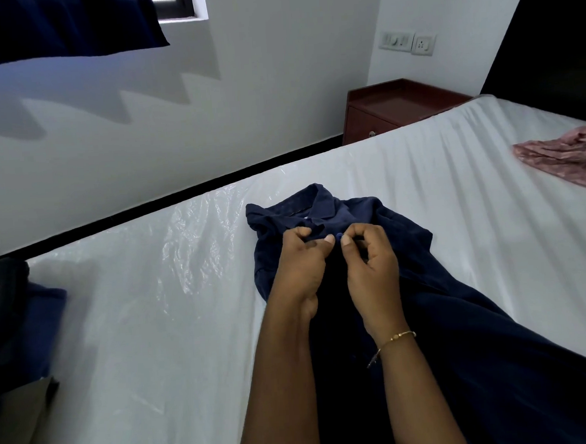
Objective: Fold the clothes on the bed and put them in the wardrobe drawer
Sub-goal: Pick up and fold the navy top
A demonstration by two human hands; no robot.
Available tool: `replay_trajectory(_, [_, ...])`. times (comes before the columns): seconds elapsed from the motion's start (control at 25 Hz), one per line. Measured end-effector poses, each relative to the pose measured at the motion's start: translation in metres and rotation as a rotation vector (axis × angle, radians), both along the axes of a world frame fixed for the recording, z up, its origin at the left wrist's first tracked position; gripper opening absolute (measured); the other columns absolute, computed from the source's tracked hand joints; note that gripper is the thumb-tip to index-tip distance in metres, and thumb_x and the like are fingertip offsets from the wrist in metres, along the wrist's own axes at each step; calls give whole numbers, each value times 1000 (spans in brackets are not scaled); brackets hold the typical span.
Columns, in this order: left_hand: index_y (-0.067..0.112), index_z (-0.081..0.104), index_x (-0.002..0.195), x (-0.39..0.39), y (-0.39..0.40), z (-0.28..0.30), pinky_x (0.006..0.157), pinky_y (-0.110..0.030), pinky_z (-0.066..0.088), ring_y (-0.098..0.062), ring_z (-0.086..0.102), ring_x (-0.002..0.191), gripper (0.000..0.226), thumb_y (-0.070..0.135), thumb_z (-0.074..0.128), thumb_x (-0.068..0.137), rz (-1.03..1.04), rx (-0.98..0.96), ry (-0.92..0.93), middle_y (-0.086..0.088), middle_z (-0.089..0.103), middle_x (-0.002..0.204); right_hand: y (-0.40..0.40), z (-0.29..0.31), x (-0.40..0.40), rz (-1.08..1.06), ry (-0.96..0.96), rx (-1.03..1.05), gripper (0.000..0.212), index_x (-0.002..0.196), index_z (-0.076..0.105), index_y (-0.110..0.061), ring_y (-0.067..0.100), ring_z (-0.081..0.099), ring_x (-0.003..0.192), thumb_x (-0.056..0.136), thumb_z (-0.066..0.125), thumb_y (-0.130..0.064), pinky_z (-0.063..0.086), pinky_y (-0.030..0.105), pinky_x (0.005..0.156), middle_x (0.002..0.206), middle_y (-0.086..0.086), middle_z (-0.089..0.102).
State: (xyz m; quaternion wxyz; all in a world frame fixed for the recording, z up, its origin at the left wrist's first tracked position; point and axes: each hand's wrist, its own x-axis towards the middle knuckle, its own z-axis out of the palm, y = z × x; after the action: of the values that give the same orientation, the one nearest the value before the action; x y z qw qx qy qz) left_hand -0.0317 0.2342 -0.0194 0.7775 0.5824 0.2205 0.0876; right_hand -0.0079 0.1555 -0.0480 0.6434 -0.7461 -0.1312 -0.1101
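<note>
Navy collared shirt (349, 215) lies on the plastic-covered bed (152, 299); left hand (300, 259) and right hand (369, 261) both pinch its front placket beside a button, close together.

Navy shirt (339, 212), blue button (339, 235); white bed (153, 316); pink patterned garment (565, 157); reddish-brown nightstand (398, 109).

Both bare forearms reach forward and up the middle of the view, side by side and close together. The left hand (304, 259) is curled, palm down, thumb tip pointing right and pressed against its bent fingers in a pinch. The right hand (369, 261) sits just beside it, fingers curled under and thumb meeting them, a thin bracelet (396, 337) around its wrist.
</note>
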Motion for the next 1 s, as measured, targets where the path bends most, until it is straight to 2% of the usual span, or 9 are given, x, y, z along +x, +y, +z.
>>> replay_trajectory(0.16, [20, 60, 86, 5, -2, -3, 67, -16, 51, -9, 59, 78, 24, 0, 48, 94, 136, 146, -112, 0, 64, 89, -12, -1, 6, 125, 22, -228, 10, 82, 61, -13, 15, 58, 79, 89, 57, -7, 47, 20, 71, 86, 5, 62])
replay_trajectory(0.32, [17, 63, 114, 8, 0, -5, 66, -13, 52, -7, 60, 83, 38, -9, 45, 92, 124, 71, -126, 0, 63, 101, -27, -2, 6, 18, -94, -502, 9, 92, 69, -9, 20, 60, 83, 85, 63, -8, 51, 40, 78, 90, 4, 64])
replay_trajectory(0.4, [24, 51, 131, 7, -2, -10, 71, -13, 51, -5, 57, 93, 57, -14, 45, 89, 30, 164, -149, 7, 53, 116, -36, 2, 3, -33, -89, -502, 10, 93, 70, -6, 18, 59, 82, 85, 63, -7, 50, 32, 77, 91, 6, 65])
replay_trajectory(0.48, [26, 28, 145, 3, -8, -12, 80, -15, 49, -6, 50, 103, 75, -16, 46, 86, -82, 416, -166, 13, 33, 129, -45, 7, -1, -52, -75, -471, 9, 91, 69, -5, 16, 59, 79, 86, 63, -7, 47, 22, 72, 89, 7, 65])
replay_trajectory(0.6, [19, 3, 150, 1, -20, -16, 91, -18, 45, -12, 46, 113, 89, -13, 52, 83, -141, 724, -139, 3, 17, 143, -54, 16, -4, -47, -34, -438, 7, 87, 66, -7, 14, 58, 78, 88, 59, -9, 42, 11, 67, 85, 4, 64])
replay_trajectory(0.68, [20, 17, 148, -3, -25, -11, 80, -16, 49, -5, 54, 99, 82, -7, 61, 83, -35, 556, -144, 2, 36, 136, -63, 26, -4, -93, -11, -373, 8, 88, 65, -6, 12, 56, 77, 89, 58, -8, 39, 5, 64, 82, 1, 62])
replay_trajectory(0.76, [22, 40, 127, -5, -27, -4, 77, -28, 55, -12, 62, 86, 55, 0, 66, 83, 87, 227, -116, -4, 59, 110, -69, 34, -4, -158, 12, -300, 10, 93, 66, -5, 10, 55, 78, 90, 57, -8, 39, 1, 63, 82, -2, 61])
replay_trajectory(0.88, [20, 47, 93, -10, -37, 10, 82, -44, 53, -26, 64, 84, 23, 9, 66, 86, 121, 97, -66, -12, 64, 92, -71, 48, -7, -187, 9, -244, 11, 98, 64, -6, 9, 54, 75, 91, 56, -9, 38, 0, 62, 82, -2, 61])
replay_trajectory(1.0, [13, 59, 89, -25, -52, 24, 81, -39, 53, -25, 62, 84, 3, 10, 61, 89, 122, 34, -113, -10, 66, 87, -70, 65, -14, -174, -36, -215, 7, 94, 54, -13, 2, 50, 62, 91, 55, -7, 37, 0, 57, 66, -11, 53])
